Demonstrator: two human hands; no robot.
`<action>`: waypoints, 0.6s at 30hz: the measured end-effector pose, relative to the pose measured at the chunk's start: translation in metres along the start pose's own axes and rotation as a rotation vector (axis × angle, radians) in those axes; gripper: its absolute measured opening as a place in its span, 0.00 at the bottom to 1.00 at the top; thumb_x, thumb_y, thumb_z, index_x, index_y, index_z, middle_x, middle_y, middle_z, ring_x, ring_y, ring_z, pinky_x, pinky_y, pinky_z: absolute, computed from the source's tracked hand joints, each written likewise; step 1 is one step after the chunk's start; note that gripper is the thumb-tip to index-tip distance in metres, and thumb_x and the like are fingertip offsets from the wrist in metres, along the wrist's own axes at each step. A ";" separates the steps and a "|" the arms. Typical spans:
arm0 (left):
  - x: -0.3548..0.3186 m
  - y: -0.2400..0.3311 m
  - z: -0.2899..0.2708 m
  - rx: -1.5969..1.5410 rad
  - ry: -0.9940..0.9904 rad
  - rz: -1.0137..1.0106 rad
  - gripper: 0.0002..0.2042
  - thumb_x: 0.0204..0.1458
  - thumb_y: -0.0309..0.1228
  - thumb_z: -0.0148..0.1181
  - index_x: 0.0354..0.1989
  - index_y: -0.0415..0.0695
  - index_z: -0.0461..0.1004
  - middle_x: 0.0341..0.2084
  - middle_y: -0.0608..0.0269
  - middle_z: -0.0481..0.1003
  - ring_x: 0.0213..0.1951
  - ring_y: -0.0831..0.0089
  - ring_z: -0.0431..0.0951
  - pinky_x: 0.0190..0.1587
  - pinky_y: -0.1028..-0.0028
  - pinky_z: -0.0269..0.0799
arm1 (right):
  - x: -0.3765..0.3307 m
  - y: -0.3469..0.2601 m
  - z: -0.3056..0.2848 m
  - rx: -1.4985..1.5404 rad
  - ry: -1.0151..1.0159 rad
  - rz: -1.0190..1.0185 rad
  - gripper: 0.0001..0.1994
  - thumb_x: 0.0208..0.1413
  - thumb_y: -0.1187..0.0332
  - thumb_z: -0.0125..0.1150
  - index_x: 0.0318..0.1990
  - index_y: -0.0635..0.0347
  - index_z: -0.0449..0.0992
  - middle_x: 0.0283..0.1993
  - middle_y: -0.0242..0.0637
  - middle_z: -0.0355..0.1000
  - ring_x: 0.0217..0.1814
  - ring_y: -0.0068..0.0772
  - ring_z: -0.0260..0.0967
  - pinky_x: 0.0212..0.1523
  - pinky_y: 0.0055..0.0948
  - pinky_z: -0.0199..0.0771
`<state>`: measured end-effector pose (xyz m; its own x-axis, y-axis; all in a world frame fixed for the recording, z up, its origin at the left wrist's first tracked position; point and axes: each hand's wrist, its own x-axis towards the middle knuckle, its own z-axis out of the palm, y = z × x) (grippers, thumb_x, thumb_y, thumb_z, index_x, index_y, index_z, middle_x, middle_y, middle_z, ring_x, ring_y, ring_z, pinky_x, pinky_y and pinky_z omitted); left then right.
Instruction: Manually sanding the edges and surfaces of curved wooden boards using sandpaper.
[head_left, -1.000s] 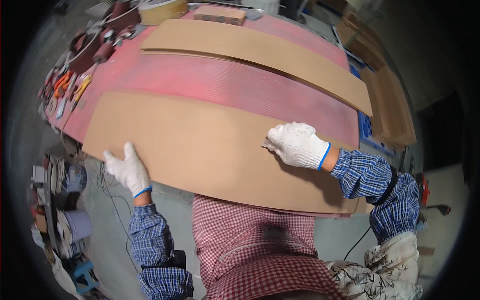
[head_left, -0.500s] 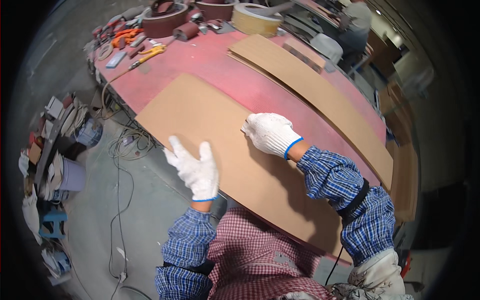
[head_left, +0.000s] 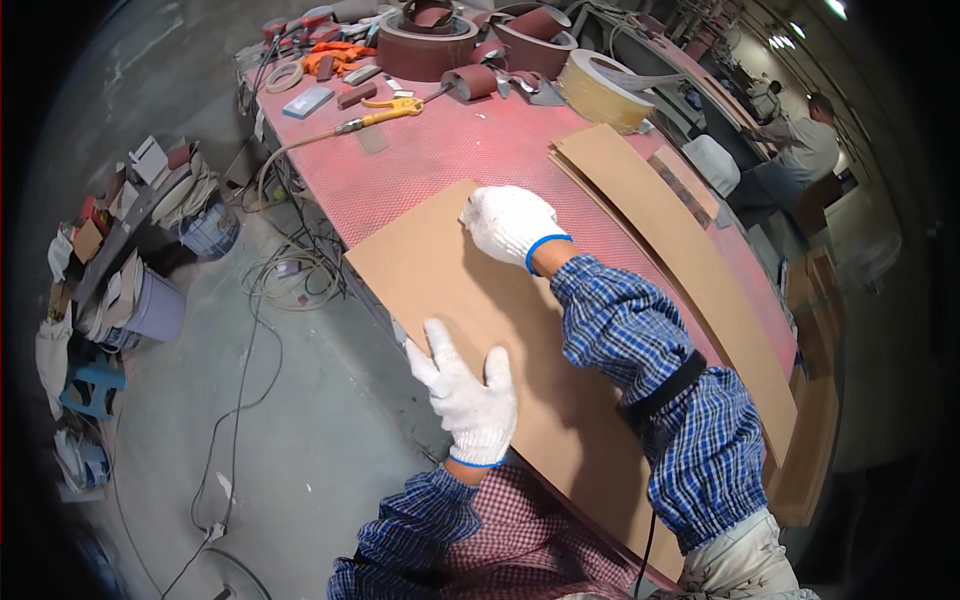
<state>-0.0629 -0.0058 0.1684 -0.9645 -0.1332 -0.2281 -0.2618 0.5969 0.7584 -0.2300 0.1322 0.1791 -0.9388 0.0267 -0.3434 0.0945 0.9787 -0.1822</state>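
A large brown board (head_left: pixel 470 290) lies on the red workbench (head_left: pixel 440 150), overhanging its near edge. My left hand (head_left: pixel 465 395), in a white glove, is spread flat with fingers apart at the board's near edge and holds nothing. My right hand (head_left: pixel 510 222), also gloved, rests on the board near its far corner with the fingers curled under. Whether those fingers pinch anything is hidden. Both sleeves are blue checked.
More long brown boards (head_left: pixel 680 250) lie to the right. Rolls of reddish-brown belt (head_left: pixel 425 45), a tan roll (head_left: pixel 600 90) and a yellow-handled tool (head_left: pixel 385 112) sit at the bench's far end. Cables (head_left: pixel 290 280), buckets (head_left: pixel 150 310) and a blue stool (head_left: pixel 90 385) crowd the floor at left. Another person (head_left: pixel 800 150) works far right.
My view has swung left and closer along the board. My left hand has moved from the board's left edge to its near edge, close to my body. My right hand stays on the board.
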 end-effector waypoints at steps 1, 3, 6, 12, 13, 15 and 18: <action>-0.003 0.002 -0.006 -0.002 -0.026 -0.001 0.40 0.48 0.37 0.65 0.69 0.43 0.51 0.66 0.36 0.45 0.60 0.36 0.61 0.60 0.56 0.63 | -0.004 -0.002 -0.004 0.008 -0.005 0.021 0.15 0.53 0.61 0.53 0.35 0.64 0.80 0.36 0.52 0.77 0.41 0.55 0.76 0.44 0.47 0.74; 0.000 -0.003 -0.003 0.002 0.007 0.017 0.41 0.47 0.37 0.65 0.69 0.43 0.50 0.66 0.35 0.45 0.58 0.36 0.62 0.59 0.56 0.64 | -0.004 -0.010 -0.024 0.158 -0.105 0.081 0.19 0.57 0.56 0.48 0.37 0.63 0.79 0.33 0.49 0.77 0.42 0.53 0.75 0.48 0.45 0.72; -0.003 -0.016 -0.004 0.025 0.039 0.026 0.41 0.46 0.36 0.66 0.68 0.43 0.51 0.66 0.34 0.45 0.59 0.35 0.62 0.59 0.55 0.64 | -0.008 -0.018 -0.022 0.242 0.025 0.090 0.19 0.59 0.55 0.47 0.39 0.62 0.77 0.34 0.48 0.77 0.44 0.51 0.74 0.49 0.43 0.71; -0.010 -0.013 -0.002 -0.033 0.023 0.046 0.41 0.46 0.36 0.66 0.68 0.41 0.51 0.65 0.33 0.45 0.59 0.35 0.61 0.59 0.55 0.63 | 0.005 -0.026 -0.017 0.131 -0.021 0.022 0.18 0.59 0.57 0.47 0.41 0.61 0.77 0.41 0.48 0.76 0.47 0.53 0.73 0.50 0.46 0.70; -0.012 -0.015 -0.003 -0.030 0.030 0.040 0.41 0.46 0.36 0.66 0.68 0.41 0.51 0.65 0.33 0.45 0.59 0.35 0.61 0.59 0.55 0.63 | 0.008 -0.028 -0.011 0.103 0.006 -0.006 0.17 0.59 0.57 0.48 0.42 0.61 0.77 0.41 0.49 0.76 0.46 0.54 0.73 0.50 0.46 0.70; -0.016 -0.016 -0.004 -0.040 0.029 0.045 0.41 0.46 0.36 0.66 0.67 0.40 0.52 0.65 0.33 0.46 0.58 0.34 0.61 0.58 0.54 0.64 | 0.017 -0.030 -0.007 0.091 0.006 -0.031 0.17 0.59 0.58 0.48 0.42 0.62 0.77 0.41 0.50 0.76 0.46 0.55 0.73 0.49 0.47 0.71; -0.017 -0.016 -0.002 -0.053 0.045 0.061 0.40 0.46 0.37 0.66 0.67 0.40 0.53 0.65 0.33 0.46 0.57 0.34 0.62 0.58 0.54 0.65 | 0.032 -0.033 -0.004 0.037 0.054 -0.080 0.17 0.58 0.59 0.49 0.42 0.62 0.77 0.42 0.53 0.76 0.45 0.56 0.73 0.47 0.48 0.72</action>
<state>-0.0424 -0.0145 0.1616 -0.9789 -0.1345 -0.1539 -0.2033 0.5622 0.8016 -0.2647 0.1018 0.1779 -0.9603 -0.0389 -0.2762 0.0301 0.9699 -0.2415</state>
